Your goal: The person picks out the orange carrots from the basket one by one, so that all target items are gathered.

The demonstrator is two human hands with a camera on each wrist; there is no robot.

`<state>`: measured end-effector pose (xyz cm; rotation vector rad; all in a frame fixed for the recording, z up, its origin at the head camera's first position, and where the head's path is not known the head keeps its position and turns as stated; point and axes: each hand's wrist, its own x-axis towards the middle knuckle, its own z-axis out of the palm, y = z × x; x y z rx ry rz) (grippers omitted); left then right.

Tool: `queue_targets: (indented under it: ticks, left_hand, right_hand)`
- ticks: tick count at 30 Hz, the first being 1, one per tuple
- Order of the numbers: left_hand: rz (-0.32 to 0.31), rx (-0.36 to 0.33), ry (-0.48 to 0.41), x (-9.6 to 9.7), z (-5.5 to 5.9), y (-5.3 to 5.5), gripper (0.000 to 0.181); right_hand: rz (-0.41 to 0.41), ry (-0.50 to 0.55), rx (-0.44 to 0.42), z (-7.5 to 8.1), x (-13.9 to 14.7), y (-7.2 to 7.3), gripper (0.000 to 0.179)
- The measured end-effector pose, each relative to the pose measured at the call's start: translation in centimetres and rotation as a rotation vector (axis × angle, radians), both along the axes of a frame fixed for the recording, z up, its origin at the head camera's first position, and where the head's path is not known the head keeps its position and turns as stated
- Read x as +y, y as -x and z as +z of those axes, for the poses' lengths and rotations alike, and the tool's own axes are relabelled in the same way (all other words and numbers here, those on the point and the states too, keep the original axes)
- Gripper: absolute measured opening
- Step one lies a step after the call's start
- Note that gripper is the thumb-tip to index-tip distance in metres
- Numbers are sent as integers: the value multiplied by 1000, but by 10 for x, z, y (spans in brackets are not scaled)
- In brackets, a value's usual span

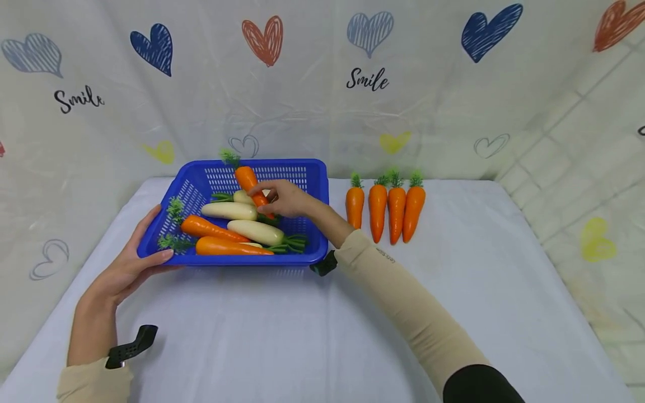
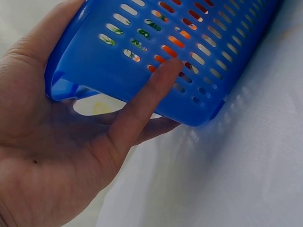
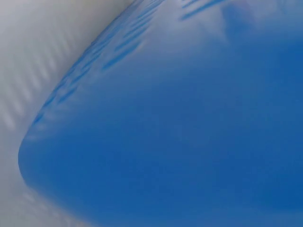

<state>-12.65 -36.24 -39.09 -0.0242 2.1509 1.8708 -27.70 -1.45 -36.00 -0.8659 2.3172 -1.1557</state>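
Observation:
A blue plastic basket (image 1: 232, 261) stands on the white-covered table, with carrots and white radishes inside. My left hand (image 1: 121, 274) grips its left front corner; in the left wrist view the thumb lies along the slotted wall (image 2: 99, 66). Over the back of the basket, my right hand (image 1: 288, 198) pinches an orange carrot (image 1: 246, 178) near its lower end, leafy top pointing to the back left. Beneath it lie white radishes (image 1: 254, 231). Two more carrots (image 1: 214, 228) lie at the front left. The blue basket wall (image 3: 165, 142) fills the right wrist view, hiding the right hand there.
Several carrots (image 1: 386, 212) lie side by side on the table to the right of the basket, tops toward the back. A white sheet with hearts (image 1: 370, 33) hangs behind the table. The white tablecloth (image 1: 242, 336) spreads in front of the basket.

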Motion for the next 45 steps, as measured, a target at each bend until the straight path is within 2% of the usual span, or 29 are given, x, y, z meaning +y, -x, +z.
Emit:
queue_targets:
  ticks: [10, 18, 28, 36, 45]
  left_hand:
    - [-4, -3, -12, 1, -5, -2, 91]
    - [-2, 0, 23, 4, -3, 0, 93]
    - [-12, 2, 23, 2, -3, 0, 92]
    - [-9, 4, 28, -1, -4, -1, 92]
    - [0, 1, 32, -1, -2, -1, 92]
  right_hand:
    - [-15, 81, -33, 1, 6, -5, 44]
    - [-57, 105, 19, 6, 16, -11, 44]
    - [-43, 221, 9, 11, 30, -20, 43]
    - [-77, 271, 12, 16, 42, -25, 44]
    - [-108, 316, 89, 17, 60, -25, 43]
